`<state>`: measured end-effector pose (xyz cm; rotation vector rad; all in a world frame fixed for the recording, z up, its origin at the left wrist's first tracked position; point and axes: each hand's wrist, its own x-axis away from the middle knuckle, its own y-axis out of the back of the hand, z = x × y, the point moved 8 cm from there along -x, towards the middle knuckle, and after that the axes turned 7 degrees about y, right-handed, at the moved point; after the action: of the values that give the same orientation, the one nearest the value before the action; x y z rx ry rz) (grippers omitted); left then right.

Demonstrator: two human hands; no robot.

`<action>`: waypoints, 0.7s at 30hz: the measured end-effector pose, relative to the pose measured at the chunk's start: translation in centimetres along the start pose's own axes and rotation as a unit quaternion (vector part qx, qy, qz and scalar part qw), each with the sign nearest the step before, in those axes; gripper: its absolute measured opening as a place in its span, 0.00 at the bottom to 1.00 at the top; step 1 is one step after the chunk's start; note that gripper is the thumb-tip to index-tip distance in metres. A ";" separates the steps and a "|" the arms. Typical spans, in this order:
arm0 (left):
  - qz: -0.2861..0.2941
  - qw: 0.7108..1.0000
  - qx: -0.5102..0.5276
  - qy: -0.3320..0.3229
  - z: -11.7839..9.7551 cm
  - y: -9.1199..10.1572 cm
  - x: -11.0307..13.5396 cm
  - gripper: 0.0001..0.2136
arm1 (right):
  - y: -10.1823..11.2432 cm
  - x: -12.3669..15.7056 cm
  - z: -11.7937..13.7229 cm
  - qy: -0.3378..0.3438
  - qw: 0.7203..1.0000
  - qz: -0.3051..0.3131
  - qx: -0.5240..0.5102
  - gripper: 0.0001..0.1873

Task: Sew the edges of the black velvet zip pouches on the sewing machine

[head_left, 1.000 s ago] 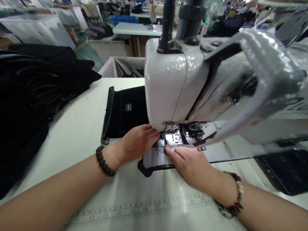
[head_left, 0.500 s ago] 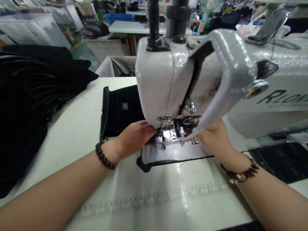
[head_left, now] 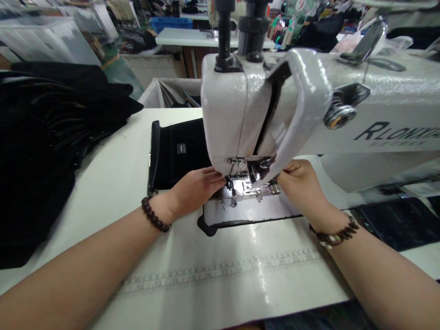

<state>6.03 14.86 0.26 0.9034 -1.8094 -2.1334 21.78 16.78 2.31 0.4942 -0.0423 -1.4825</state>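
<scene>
A black fabric piece (head_left: pixel 172 158), with a small label and a dark stiff strip along its left end, lies flat at the left of the sewing machine (head_left: pixel 223 105). My left hand (head_left: pixel 195 190) grips the fabric's near edge, thumb and fingers close together beside the presser foot (head_left: pixel 229 184). To the right of the needle area, my right hand (head_left: pixel 299 188) is closed in a pinch, partly behind the machine's pale curved guard (head_left: pixel 305 105). What its fingers hold is hidden. The fabric's right part passes out of sight behind the machine head.
A heap of black pieces (head_left: pixel 51 137) covers the table's left side. A printed ruler scale (head_left: pixel 220 272) runs along the white tabletop (head_left: pixel 192 302) in front. At the right lies a dark flat phone-like device (head_left: pixel 395 222). Behind the table stands a grey cloth-lined bin (head_left: pixel 154 94).
The view has shifted slightly, showing more of the machine arm. My right hand's pinched fingers now show beside the guard. My left hand keeps its place at the fabric edge.
</scene>
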 end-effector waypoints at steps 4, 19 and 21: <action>0.002 1.000 -0.005 0.000 -0.2 0.2 0.0 0.10 | 0.1 0.0 0.0 0.019 0.999 0.002 0.042 0.18; 0.003 1.000 0.014 -0.013 -0.5 0.9 -0.4 0.11 | -4.4 2.5 1.2 0.191 0.911 0.189 0.314 0.14; 0.016 1.000 0.018 -0.006 -0.4 0.7 -0.4 0.11 | -4.3 2.4 1.2 0.192 0.912 0.183 0.312 0.15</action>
<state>6.45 14.60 1.02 0.8661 -1.8605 -2.0984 17.58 14.10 1.21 1.2216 -0.2903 -0.9592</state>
